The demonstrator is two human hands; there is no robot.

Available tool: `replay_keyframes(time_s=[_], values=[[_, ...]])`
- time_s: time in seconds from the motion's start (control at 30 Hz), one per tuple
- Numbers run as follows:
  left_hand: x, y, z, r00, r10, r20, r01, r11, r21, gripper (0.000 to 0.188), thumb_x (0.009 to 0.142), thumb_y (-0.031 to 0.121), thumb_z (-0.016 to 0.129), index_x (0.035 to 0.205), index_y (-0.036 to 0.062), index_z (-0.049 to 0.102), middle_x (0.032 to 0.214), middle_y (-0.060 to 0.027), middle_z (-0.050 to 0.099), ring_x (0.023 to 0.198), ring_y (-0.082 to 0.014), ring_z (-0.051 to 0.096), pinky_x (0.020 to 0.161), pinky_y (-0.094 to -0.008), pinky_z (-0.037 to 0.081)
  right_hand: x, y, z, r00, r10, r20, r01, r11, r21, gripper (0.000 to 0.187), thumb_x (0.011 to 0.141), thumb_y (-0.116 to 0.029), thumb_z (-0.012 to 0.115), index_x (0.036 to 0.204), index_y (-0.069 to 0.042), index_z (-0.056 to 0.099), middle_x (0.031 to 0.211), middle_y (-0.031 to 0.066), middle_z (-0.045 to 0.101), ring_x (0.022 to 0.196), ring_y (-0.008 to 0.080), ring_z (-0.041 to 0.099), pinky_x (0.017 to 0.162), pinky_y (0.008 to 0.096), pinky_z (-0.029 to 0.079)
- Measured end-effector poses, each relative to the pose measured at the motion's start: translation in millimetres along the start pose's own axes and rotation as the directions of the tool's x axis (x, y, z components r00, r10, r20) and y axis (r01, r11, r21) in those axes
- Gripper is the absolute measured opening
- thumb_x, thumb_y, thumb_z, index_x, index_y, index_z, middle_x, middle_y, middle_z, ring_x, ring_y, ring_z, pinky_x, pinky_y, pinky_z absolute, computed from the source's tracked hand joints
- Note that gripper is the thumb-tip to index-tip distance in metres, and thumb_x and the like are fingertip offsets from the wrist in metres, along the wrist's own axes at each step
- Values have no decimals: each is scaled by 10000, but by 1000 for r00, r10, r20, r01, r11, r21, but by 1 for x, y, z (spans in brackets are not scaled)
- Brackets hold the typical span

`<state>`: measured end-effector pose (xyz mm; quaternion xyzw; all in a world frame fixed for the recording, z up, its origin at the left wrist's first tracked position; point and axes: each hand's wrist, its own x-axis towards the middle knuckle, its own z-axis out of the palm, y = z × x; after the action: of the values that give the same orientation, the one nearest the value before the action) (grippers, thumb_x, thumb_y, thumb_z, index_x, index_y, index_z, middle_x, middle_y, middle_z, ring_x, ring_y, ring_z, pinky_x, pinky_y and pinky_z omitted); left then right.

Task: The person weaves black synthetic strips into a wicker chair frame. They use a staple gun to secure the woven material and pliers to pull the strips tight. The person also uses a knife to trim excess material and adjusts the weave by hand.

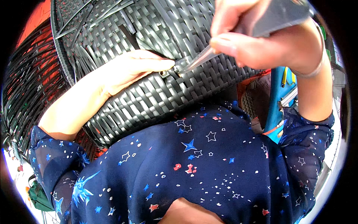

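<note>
A black woven plastic wicker piece (149, 95) lies across my lap, its rounded edge toward me. On its weave rests my left hand (136, 67), fingers pressed together and tips at a small gap. Just below those fingertips is a small shiny metal-looking part (163, 73). What the left fingers pinch is hidden. My right hand (250, 43) is raised to the right, gripping a glossy grey plastic strip (199, 59) between thumb and fingers. The strip slants down to the weave beside my left fingertips, and a wide grey length shows above the right hand.
Loose strand ends (125, 28) stick out of the far part of the weave. Another bundle of dark strands (28, 82) stands at the left over red material. A blue holder (276, 100) with tools is on the right. A dark green bag (39, 196) sits at lower left.
</note>
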<state>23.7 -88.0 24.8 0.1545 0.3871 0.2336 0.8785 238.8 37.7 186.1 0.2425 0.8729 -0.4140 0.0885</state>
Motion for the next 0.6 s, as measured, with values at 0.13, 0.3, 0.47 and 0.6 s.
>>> replay_keyframes(time_s=[0.13, 0.3, 0.47, 0.6], values=[[0, 1, 2, 1000, -18, 9, 18, 997, -79, 253, 956, 142, 697, 1119, -52, 708, 1004, -133, 755, 846, -175, 745, 757, -292, 625, 31, -56, -2, 931, 348, 106, -301, 901, -313, 361, 845, -354, 733, 767, -2, 716, 732, 66, 709, 621, 122, 672, 575, 249, 530], [1, -1, 8, 998, 13, 55, -10, 998, -63, 256, 977, 190, 689, 1089, -37, 723, 937, -102, 763, 761, -140, 737, 676, -248, 612, 64, -83, -11, 865, 411, 287, -265, 861, -435, 445, 850, -464, 717, 828, -20, 715, 739, 54, 734, 659, 130, 689, 618, 269, 533], [7, -5, 3, 998, 52, 39, -50, 998, -33, 213, 972, 148, 674, 1080, -28, 722, 934, -102, 763, 751, -142, 737, 672, -248, 612, 79, -70, -10, 921, 133, 365, 59, 881, -469, 470, 833, -517, 693, 915, -55, 720, 753, 58, 738, 687, 170, 697, 667, 300, 530], [9, -6, -4, 990, 96, 104, -88, 993, -78, 263, 924, 87, 721, 1142, -57, 695, 1038, -126, 753, 890, -181, 748, 796, -298, 629, 113, -73, -26, 697, 132, 705, 22, 979, -205, 480, 830, -534, 677, 831, -58, 738, 732, 58, 731, 692, 177, 697, 692, 299, 523]])
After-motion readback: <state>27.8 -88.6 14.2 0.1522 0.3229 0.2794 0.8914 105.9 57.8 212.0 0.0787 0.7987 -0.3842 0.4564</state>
